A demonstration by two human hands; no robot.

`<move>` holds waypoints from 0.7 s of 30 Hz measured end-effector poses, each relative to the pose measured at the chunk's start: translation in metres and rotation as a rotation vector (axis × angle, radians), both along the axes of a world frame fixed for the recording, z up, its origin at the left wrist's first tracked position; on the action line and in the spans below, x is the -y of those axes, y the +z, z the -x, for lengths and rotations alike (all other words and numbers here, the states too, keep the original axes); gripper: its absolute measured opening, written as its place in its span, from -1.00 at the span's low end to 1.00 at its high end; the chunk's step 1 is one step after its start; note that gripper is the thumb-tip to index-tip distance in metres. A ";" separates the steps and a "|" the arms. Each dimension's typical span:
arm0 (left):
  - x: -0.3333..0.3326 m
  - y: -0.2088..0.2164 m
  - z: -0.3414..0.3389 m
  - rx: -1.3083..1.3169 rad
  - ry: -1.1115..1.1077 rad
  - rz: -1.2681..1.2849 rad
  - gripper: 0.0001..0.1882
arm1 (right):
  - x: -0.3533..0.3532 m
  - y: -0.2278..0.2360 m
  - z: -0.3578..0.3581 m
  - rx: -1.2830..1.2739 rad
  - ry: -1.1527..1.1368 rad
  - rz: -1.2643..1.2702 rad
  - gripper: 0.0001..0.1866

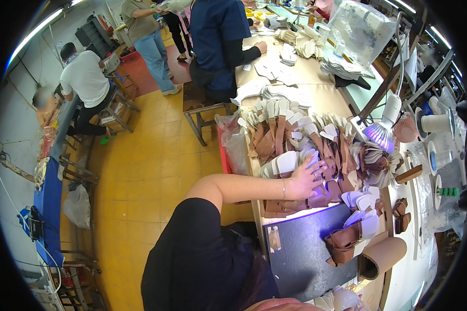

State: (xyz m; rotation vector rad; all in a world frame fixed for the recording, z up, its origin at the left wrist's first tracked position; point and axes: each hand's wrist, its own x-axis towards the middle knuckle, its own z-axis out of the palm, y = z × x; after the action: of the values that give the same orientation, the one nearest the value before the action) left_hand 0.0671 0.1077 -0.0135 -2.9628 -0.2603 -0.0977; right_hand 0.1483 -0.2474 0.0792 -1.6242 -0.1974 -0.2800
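My left hand [305, 180] reaches across the bench and rests on a long pile of brown and white cut pieces [280, 137], fingers stretched and slightly apart. White rounded pieces [285, 163] lie just beside its fingertips. Nearer, a dark flat board [301, 249] carries a small stack of brown pieces with white ends [347, 236]. Of my right arm, only a strip of skin [283, 305] shows at the lower edge; the right hand's fingers cannot be made out. Pale pieces [327, 299] lie close to that arm.
A lit lamp [381, 135] hangs over the pile's right side. A cardboard tube [383, 257] lies right of the board, with thread spools [437, 123] farther right. A co-worker in dark blue [220, 46] sits farther along the bench. A stool [197, 103] stands left of it.
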 end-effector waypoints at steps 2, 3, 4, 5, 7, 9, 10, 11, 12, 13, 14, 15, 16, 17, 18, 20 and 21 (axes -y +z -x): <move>0.001 0.004 0.000 0.020 -0.023 0.031 -0.45 | 0.002 0.001 0.001 0.007 -0.004 -0.005 -0.24; 0.001 0.005 0.001 0.044 -0.042 0.050 -0.45 | 0.003 0.001 0.002 0.008 -0.005 -0.009 -0.24; 0.001 0.007 0.002 0.068 -0.061 0.069 -0.45 | 0.005 0.002 0.003 0.010 -0.004 -0.014 -0.24; 0.002 0.008 0.002 0.074 -0.070 0.051 -0.45 | 0.007 0.003 0.003 0.014 -0.006 -0.016 -0.24; 0.004 0.010 0.003 0.085 -0.086 0.015 -0.44 | 0.010 0.004 0.004 0.017 -0.002 -0.018 -0.24; 0.008 0.013 0.003 0.148 -0.087 0.014 -0.42 | 0.014 0.005 0.005 0.023 -0.001 -0.017 -0.24; 0.010 0.014 0.003 0.159 -0.089 0.029 -0.41 | 0.016 0.005 0.005 0.023 0.000 -0.017 -0.24; 0.012 0.017 0.003 0.218 -0.101 0.043 -0.40 | 0.018 0.006 0.006 0.027 -0.001 -0.019 -0.24; 0.014 0.019 0.004 0.256 -0.116 0.072 -0.40 | 0.020 0.006 0.006 0.029 -0.002 -0.020 -0.23; 0.017 0.023 0.004 0.294 -0.131 0.100 -0.39 | 0.022 0.006 0.007 0.032 -0.002 -0.021 -0.23; 0.019 0.026 0.006 0.320 -0.150 0.109 -0.40 | 0.024 0.006 0.008 0.033 -0.004 -0.023 -0.23; 0.020 0.030 0.007 0.347 -0.168 0.116 -0.40 | 0.026 0.007 0.009 0.034 -0.006 -0.028 -0.23; 0.026 0.033 0.011 0.369 -0.185 0.140 -0.40 | 0.029 0.007 0.011 0.038 -0.006 -0.023 -0.23; 0.027 0.036 0.013 0.376 -0.191 0.140 -0.42 | 0.030 0.007 0.012 0.039 -0.007 -0.025 -0.23; 0.028 0.040 0.015 0.377 -0.200 0.150 -0.43 | 0.032 0.008 0.014 0.040 -0.007 -0.025 -0.23; 0.028 0.046 0.020 0.402 -0.217 0.146 -0.47 | 0.034 0.008 0.017 0.043 -0.011 -0.030 -0.23; 0.028 0.048 0.022 0.426 -0.225 0.134 -0.50 | 0.035 0.008 0.018 0.043 -0.012 -0.031 -0.23</move>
State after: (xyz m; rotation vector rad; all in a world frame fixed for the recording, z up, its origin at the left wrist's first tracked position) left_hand 0.0448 0.0793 0.0347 -3.0611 0.0201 -0.7719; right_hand 0.1301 -0.2821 0.0871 -1.5898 -0.2154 -0.3260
